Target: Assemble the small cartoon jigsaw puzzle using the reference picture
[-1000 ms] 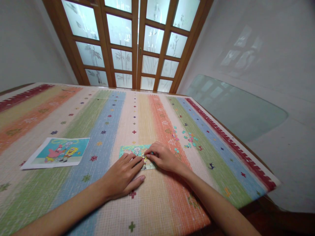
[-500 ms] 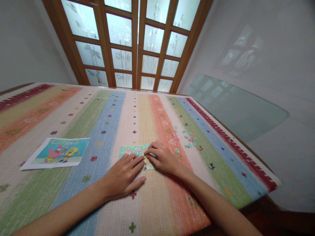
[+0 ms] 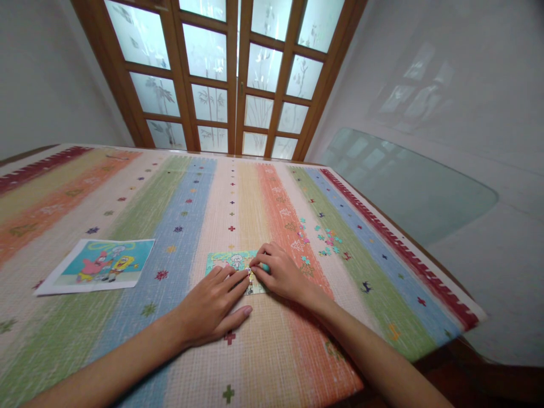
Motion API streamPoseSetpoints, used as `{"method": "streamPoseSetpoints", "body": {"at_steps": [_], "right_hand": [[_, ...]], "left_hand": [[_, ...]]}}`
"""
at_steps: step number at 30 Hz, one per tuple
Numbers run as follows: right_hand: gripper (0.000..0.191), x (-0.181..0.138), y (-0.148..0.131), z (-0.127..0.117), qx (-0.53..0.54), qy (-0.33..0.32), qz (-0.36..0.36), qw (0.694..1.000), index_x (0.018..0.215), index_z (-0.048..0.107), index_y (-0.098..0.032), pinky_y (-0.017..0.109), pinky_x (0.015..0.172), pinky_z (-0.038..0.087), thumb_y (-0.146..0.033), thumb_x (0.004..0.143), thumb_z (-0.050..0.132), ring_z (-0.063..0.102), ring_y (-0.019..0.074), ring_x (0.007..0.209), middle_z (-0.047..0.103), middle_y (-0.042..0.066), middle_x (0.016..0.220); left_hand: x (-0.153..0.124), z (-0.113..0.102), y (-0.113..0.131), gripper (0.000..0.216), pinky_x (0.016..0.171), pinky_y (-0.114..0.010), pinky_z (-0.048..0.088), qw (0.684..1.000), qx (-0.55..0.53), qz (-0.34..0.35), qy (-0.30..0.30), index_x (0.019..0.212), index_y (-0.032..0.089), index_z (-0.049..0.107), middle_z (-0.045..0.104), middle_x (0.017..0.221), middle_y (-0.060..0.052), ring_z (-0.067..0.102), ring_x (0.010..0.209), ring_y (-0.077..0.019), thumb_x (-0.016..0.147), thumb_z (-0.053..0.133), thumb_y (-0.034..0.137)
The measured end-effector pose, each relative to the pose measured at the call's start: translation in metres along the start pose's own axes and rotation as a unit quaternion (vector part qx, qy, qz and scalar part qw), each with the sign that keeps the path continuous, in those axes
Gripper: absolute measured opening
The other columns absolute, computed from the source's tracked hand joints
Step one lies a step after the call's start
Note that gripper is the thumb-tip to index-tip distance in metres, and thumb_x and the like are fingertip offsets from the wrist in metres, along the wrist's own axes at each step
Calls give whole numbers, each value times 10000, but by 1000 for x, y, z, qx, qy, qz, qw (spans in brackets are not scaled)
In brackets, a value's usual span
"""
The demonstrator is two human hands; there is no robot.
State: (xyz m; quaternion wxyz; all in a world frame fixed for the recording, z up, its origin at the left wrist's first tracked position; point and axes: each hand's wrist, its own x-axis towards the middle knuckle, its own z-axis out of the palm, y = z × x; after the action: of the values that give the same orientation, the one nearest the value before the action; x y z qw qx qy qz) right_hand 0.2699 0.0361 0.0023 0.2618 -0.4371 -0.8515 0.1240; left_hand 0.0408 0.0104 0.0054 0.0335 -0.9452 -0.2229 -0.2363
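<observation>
A small, partly assembled jigsaw puzzle (image 3: 232, 260) with a cartoon picture lies on the striped tablecloth (image 3: 199, 204). My left hand (image 3: 212, 306) rests flat over the puzzle's lower left part, fingers stretched out. My right hand (image 3: 283, 275) sits at the puzzle's right edge, fingers curled and pinching a small teal puzzle piece (image 3: 265, 267) down onto it. Both forearms lie on the table.
Several loose puzzle pieces (image 3: 325, 241) are scattered on the cloth to the right of my hands. A printed cartoon reference picture (image 3: 100, 265) lies at the left. The table's right edge (image 3: 425, 272) drops off beside a leaning glass pane (image 3: 408, 187). Wooden glazed doors (image 3: 233, 73) stand behind.
My right fingers have shifted slightly at the puzzle's right edge, and the teal piece now shows under them. My left hand has stayed in place.
</observation>
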Motion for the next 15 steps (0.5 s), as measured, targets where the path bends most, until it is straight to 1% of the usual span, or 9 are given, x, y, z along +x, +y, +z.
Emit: {"method": "streamPoseSetpoints", "body": {"at_steps": [4,8,12,15], "right_hand": [[105,-1,-2,-1,-11,7,5,1000,897,711,-195,372,843,463,-187,947,619,571,224,942,648,77,948],[174,-1,3,-11,13,-6,1,1000,923,712,-191,360,839,473,-126,954,553,578,213,943,641,82,968],[206,1,19,-28,1,29,19,999,913,712,-204,376,850,469,-77,906,551,583,219,931,640,79,962],[221,0,35,-48,-19,67,38,997,884,723,-206,384,860,465,-72,862,549,590,230,929,642,81,951]], "left_hand": [[-1,1,0,397,891,-480,503,1000,-7,-2,2,1292,136,621,693,1195,-148,599,1013,-299,1074,405,388],[-3,3,-1,412,899,-505,497,1000,-4,0,-1,1288,110,619,682,1252,-166,597,1022,-313,1081,393,385],[-4,3,-2,380,923,-497,485,1000,-17,-2,3,1311,142,612,677,1283,-148,598,1042,-303,1070,432,376],[-5,3,-3,372,938,-490,480,999,-32,-9,3,1323,159,603,675,1294,-137,596,1051,-294,1068,444,378]]}}
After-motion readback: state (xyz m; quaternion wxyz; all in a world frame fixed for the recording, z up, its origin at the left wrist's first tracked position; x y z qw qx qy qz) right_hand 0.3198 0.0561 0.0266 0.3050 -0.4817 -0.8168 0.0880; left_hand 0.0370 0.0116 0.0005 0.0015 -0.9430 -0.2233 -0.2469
